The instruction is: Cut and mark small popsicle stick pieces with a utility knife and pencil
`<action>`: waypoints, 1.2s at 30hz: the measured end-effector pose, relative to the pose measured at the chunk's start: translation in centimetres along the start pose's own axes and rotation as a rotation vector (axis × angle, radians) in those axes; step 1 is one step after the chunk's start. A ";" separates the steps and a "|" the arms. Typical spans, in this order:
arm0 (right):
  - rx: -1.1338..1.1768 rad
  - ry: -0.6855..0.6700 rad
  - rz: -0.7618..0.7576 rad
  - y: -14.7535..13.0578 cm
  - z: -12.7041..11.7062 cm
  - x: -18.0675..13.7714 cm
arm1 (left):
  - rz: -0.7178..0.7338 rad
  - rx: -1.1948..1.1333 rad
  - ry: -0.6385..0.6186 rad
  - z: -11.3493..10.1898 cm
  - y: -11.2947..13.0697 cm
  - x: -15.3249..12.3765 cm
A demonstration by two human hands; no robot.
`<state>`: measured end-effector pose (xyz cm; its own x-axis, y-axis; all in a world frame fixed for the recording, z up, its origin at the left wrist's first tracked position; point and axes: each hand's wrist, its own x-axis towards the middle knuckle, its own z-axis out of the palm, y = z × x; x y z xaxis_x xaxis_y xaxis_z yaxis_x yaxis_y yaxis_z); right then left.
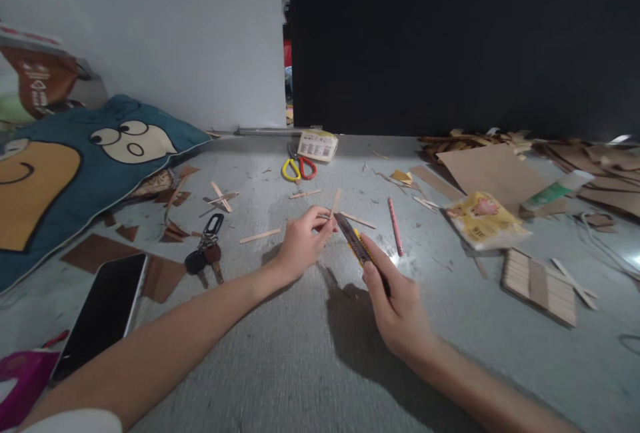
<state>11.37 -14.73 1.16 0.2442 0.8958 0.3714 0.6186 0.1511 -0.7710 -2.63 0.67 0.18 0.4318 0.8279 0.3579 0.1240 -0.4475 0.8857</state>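
Observation:
In the middle of the table, my left hand pinches a wooden craft stick, which points up and away from the fingers. My right hand is wrapped round a utility knife with a dark blade and some yellow on its body. The blade's tip lies close to the stick at my left fingertips; whether they touch I cannot tell. Another craft stick lies just behind the blade. Left of my left hand rests one more loose stick. A pink pencil lies right of the knife.
Scissors with red and yellow handles lie behind my hands. At left are keys, a phone and a blue cushion. To the right lie a bundle of craft sticks, a yellow packet, a glue stick and cardboard.

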 end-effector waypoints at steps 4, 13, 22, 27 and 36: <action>-0.030 0.013 -0.041 0.1 0.0 0.1 | -0.013 -0.029 -0.015 -0.1 0.3 -0.1; -0.110 0.031 -0.102 0.6 -0.3 0.1 | -0.040 -0.073 -0.045 -0.1 0.0 0.4; -0.109 0.141 -0.093 2.0 -1.4 1.1 | -0.032 0.128 -0.171 -0.8 -0.2 1.0; 0.028 0.352 0.002 3.0 -2.8 2.8 | -0.051 0.171 -0.323 -0.9 -0.1 1.1; 0.233 0.369 0.168 4.5 -3.6 3.7 | 0.060 0.200 -0.365 -0.9 -0.4 1.1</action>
<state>17.71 -12.27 0.92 0.6022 0.7133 0.3584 0.3741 0.1444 -0.9161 -3.01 2.10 0.50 0.7275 0.6404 0.2463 0.2450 -0.5777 0.7786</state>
